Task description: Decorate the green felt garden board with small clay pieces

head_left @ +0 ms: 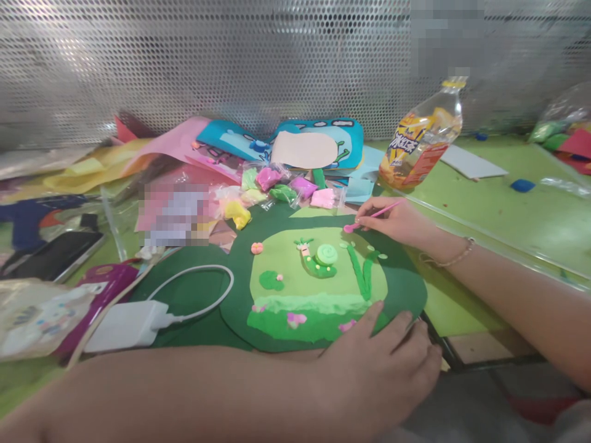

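A dark green paper board [401, 277] lies in front of me, with a light green panel [286, 246] on it. On the panel are a clay snail [323, 258], clay stems [362, 271], a clay lily pad [271, 280] and a strip of clay grass [277, 323] with pink flowers. My right hand [392, 218] pinches a pink clay modelling tool [376, 213]; its round tip is by the top of the left stem. Fingers spread, my left hand [388, 369] rests over the board's lower right edge.
Small bags of coloured clay [284, 194] lie behind the board. A plastic bottle [422, 138] leans at the back right. On the left are a white charger [127, 325] with its cable, a phone [58, 255] and a purple case [99, 286]. Perforated metal [253, 67] closes off the back.
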The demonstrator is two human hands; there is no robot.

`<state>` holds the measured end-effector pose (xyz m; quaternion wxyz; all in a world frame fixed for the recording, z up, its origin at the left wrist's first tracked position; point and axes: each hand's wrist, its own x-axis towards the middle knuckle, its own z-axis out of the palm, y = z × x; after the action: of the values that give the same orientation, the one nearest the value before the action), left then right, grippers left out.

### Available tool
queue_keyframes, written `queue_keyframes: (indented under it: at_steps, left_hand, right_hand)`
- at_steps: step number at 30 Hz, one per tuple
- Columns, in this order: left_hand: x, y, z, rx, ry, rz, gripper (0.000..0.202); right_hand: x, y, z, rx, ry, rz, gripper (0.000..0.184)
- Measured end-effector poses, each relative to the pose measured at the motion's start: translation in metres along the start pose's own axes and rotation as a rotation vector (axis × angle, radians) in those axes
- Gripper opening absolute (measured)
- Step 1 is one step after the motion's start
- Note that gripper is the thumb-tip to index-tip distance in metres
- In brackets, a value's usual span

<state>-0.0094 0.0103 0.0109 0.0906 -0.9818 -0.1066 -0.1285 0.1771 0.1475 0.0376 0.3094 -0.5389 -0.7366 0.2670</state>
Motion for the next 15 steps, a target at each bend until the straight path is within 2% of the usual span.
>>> queue_keyframes:
  at_steps: [7, 15]
  left_hand:
    - [-0.0003, -0.0005, 0.0007, -0.005, -0.003, 0.002, 0.046]
    - [0.0003, -0.0017, -0.0004, -0.014, -0.003, -0.001, 0.045]
  right_hand:
    - [0.0011, -0.0005, -0.0023, -0.101, -0.009, -0.061, 0.017]
    - [0.0025, 0.0016, -0.0026, -0.069, -0.019, -0.002, 0.020]
